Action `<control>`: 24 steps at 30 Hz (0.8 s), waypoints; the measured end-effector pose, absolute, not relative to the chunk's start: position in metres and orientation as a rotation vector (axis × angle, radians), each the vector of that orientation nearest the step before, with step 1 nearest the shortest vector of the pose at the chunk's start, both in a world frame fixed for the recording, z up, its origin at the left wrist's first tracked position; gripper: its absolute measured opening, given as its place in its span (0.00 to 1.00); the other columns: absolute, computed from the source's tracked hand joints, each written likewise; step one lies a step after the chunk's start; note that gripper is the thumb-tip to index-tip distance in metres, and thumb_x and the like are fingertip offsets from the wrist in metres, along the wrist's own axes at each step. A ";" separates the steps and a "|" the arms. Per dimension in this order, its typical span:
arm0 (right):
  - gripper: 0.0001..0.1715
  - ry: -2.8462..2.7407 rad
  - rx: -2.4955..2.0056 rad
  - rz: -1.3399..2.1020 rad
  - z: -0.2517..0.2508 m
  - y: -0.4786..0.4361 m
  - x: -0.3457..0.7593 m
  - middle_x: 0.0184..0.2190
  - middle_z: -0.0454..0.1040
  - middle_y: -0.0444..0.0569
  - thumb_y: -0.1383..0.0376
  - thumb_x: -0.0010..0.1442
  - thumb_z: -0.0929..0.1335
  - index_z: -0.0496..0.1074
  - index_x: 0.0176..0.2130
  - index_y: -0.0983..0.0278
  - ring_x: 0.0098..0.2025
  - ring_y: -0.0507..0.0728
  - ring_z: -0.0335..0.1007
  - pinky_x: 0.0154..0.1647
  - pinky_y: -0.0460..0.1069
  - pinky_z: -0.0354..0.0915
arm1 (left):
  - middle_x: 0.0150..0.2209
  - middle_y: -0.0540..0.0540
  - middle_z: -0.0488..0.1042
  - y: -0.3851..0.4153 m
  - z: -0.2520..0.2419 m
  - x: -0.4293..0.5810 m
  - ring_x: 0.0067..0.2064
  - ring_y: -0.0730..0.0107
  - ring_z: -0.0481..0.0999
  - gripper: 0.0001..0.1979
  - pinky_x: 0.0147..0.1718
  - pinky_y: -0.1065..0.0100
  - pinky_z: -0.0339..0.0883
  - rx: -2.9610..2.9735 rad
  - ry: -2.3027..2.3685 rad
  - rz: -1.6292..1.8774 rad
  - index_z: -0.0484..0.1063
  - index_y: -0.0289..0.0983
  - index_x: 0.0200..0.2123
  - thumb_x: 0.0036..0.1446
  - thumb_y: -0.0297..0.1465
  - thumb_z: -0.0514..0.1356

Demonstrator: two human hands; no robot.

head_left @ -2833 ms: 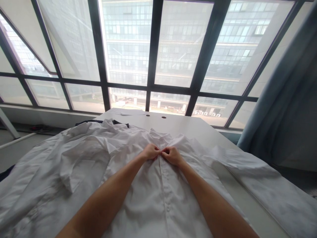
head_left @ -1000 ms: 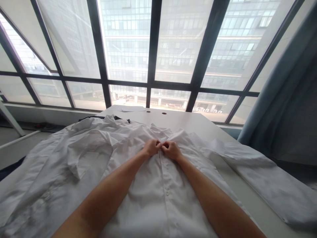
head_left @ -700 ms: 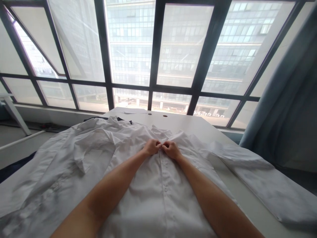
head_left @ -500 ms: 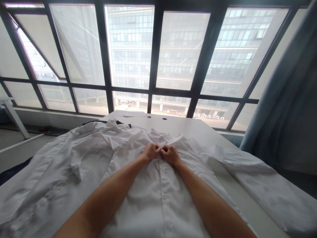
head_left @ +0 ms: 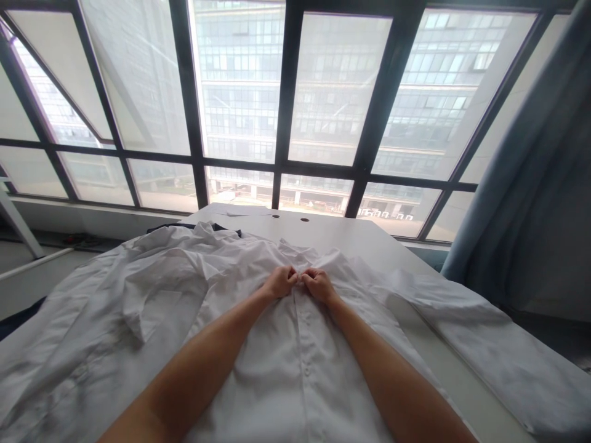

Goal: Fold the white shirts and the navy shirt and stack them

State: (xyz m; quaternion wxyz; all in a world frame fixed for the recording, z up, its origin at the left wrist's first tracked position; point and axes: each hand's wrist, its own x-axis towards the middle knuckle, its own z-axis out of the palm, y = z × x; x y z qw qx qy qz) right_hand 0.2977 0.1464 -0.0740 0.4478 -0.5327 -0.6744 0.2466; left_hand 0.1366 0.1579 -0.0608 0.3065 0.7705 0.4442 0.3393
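Observation:
A white button-front shirt point(head_left: 277, 369) lies spread face up, its collar at the far end and its buttoned placket point(head_left: 305, 351) running down the middle towards me. Near the collar, my left hand point(head_left: 282, 281) is closed with its fingertips pinching the placket edge. My right hand point(head_left: 318, 284) meets it from the other side, also closed in a pinch on the shirt front. The fingertips almost touch; whether a button sits between them is hidden. One sleeve point(head_left: 489, 332) stretches out to the right.
More crumpled white garments point(head_left: 106, 307) lie to the left, with dark cloth point(head_left: 170, 227) behind them. The white table point(head_left: 341, 231) reaches towards large windows point(head_left: 240, 86). A blue-grey curtain point(head_left: 521, 166) hangs on the right. A white frame leg point(head_left: 21, 224) stands at the left.
The view has shifted slightly. My hands stay at the same spot on the placket, their fingertips moved only a little.

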 end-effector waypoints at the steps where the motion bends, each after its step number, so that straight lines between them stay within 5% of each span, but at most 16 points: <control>1: 0.13 -1.676 -1.313 0.626 -0.074 0.147 0.298 0.16 0.63 0.40 0.58 0.50 0.63 0.69 0.21 0.63 0.20 0.50 0.55 0.23 0.44 0.54 | 0.16 0.56 0.66 0.158 -0.061 0.137 0.17 0.74 0.67 0.08 0.19 0.75 0.58 2.027 1.171 0.896 0.74 0.32 0.35 0.59 0.29 0.56; 24: 0.12 -1.781 -1.345 0.471 -0.076 0.149 0.300 0.20 0.70 0.43 0.60 0.52 0.66 0.71 0.24 0.65 0.24 0.51 0.63 0.26 0.45 0.57 | 0.18 0.53 0.71 0.157 -0.061 0.135 0.18 0.74 0.69 0.09 0.22 0.74 0.60 2.086 1.189 0.984 0.77 0.31 0.34 0.59 0.28 0.57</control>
